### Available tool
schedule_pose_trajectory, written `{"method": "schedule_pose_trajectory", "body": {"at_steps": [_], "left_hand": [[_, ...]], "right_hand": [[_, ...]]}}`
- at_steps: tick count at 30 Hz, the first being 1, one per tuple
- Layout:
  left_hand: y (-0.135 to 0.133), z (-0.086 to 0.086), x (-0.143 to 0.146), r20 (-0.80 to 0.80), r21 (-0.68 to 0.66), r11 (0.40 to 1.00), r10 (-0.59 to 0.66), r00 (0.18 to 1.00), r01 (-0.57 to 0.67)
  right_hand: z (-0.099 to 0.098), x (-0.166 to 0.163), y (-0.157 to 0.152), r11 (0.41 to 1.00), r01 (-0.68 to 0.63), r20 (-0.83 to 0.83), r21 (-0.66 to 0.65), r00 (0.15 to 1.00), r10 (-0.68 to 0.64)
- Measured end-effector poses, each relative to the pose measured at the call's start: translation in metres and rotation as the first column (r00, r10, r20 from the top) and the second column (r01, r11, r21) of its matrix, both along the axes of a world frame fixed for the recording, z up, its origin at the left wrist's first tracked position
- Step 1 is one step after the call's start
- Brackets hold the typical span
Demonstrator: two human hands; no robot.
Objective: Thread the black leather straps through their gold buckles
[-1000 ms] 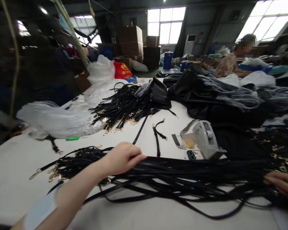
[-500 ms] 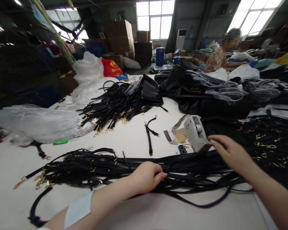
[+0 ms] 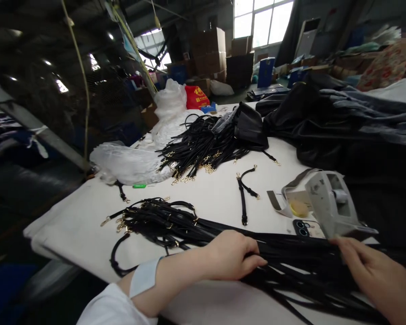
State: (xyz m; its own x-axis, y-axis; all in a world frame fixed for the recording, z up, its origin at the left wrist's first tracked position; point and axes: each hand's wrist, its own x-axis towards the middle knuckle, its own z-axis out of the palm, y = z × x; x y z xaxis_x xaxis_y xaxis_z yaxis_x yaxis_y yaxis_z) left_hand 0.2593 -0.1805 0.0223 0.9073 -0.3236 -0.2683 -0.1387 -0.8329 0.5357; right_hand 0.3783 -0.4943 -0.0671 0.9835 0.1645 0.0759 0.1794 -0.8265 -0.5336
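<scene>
A long bundle of black straps with gold clasps (image 3: 176,223) lies across the near part of the white table (image 3: 209,198). My left hand (image 3: 232,254) rests on the middle of the bundle, fingers curled down over the straps. My right hand (image 3: 375,271) lies on the same bundle further right, fingers spread flat, just below a grey label gun (image 3: 331,203).
A second heap of black straps (image 3: 203,144) and a black bag (image 3: 250,128) lie further back. One loose short strap (image 3: 243,194) lies mid-table. Clear plastic bags (image 3: 128,162) sit at the left edge, dark garments (image 3: 352,122) at the right. A phone (image 3: 302,228) lies by the gun. A person in a floral top (image 3: 389,63) sits far right.
The view has swung left and nearer the table's edge. My right hand has slid down from beside the label gun onto the straps. My left hand stays on the bundle.
</scene>
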Motion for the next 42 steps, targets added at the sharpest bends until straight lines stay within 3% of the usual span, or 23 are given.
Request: {"method": "schedule_pose_trajectory", "body": {"at_steps": [2, 4, 6, 8, 10, 13, 16, 18, 20, 22, 25, 27, 29, 32, 35, 37, 42], "left_hand": [[-0.008, -0.011, -0.001, -0.018, -0.023, 0.999, 0.029, 0.999, -0.029], [-0.013, -0.015, 0.0, -0.014, -0.068, 0.997, 0.019, 1.0, -0.02], [-0.009, -0.013, 0.004, -0.003, -0.137, 0.99, -0.044, 0.999, 0.043], [0.005, -0.012, 0.012, 0.046, -0.175, 0.981, -0.079, 0.996, 0.086], [0.024, -0.019, 0.026, 0.175, -0.111, 0.99, -0.069, 0.982, 0.089], [0.047, -0.05, 0.056, 0.351, 0.162, 0.98, -0.164, 0.922, 0.113], [0.049, -0.08, 0.084, 0.318, 0.314, 0.934, -0.271, 0.909, 0.168], [0.038, -0.085, 0.096, 0.288, 0.322, 0.929, -0.279, 0.916, 0.182], [0.022, -0.078, 0.099, 0.269, 0.314, 0.932, -0.271, 0.924, 0.182], [0.005, -0.067, 0.095, 0.261, 0.248, 0.959, -0.206, 0.943, 0.141], [-0.011, -0.061, 0.084, 0.176, -0.087, 0.996, 0.004, 0.984, 0.012], [-0.016, -0.067, 0.078, -0.051, -0.4, 0.908, 0.111, 0.992, -0.122], [-0.017, -0.075, 0.076, -0.275, -0.599, 0.745, 0.153, 0.949, -0.294], [-0.018, -0.077, 0.073, -0.41, -0.719, 0.515, 0.228, 0.883, -0.467], [-0.017, -0.065, 0.068, -0.462, -0.799, 0.34, 0.182, 0.868, -0.496], [-0.016, -0.057, 0.063, -0.464, -0.824, 0.301, 0.13, 0.876, -0.481], [-0.017, -0.055, 0.057, -0.42, -0.825, 0.337, 0.172, 0.891, -0.453]], "right_hand": [[-0.001, -0.025, 0.036, 0.961, -0.273, 0.245, 0.041, 0.935, 0.256], [0.005, -0.055, 0.074, 0.826, -0.563, 0.335, 0.022, 0.782, 0.525], [0.016, -0.076, 0.099, 0.742, -0.665, 0.323, 0.085, 0.723, 0.611], [0.026, -0.082, 0.104, 0.719, -0.658, 0.239, 0.222, 0.752, 0.614], [0.032, -0.078, 0.097, 0.716, -0.606, 0.148, 0.345, 0.789, 0.597], [0.033, -0.069, 0.085, 0.715, -0.539, 0.076, 0.445, 0.819, 0.569], [0.026, -0.06, 0.087, 0.729, -0.42, -0.037, 0.541, 0.853, 0.52], [0.017, -0.053, 0.094, 0.72, -0.268, -0.157, 0.641, 0.872, 0.464], [0.005, -0.044, 0.102, 0.653, -0.037, -0.274, 0.756, 0.889, 0.367], [-0.007, -0.037, 0.11, 0.514, 0.202, -0.373, 0.833, 0.892, 0.254], [-0.022, -0.032, 0.115, 0.329, 0.417, -0.484, 0.847, 0.862, 0.153], [-0.028, -0.034, 0.114, 0.283, 0.464, -0.517, 0.839, 0.843, 0.151], [-0.031, -0.038, 0.109, 0.271, 0.464, -0.514, 0.843, 0.844, 0.155], [-0.032, -0.045, 0.104, 0.287, 0.426, -0.481, 0.858, 0.863, 0.157], [-0.03, -0.049, 0.103, 0.319, 0.369, -0.438, 0.873, 0.882, 0.177], [-0.026, -0.05, 0.104, 0.334, 0.341, -0.414, 0.879, 0.893, 0.177], [-0.017, -0.053, 0.107, 0.388, 0.289, -0.384, 0.875, 0.903, 0.193]]}}
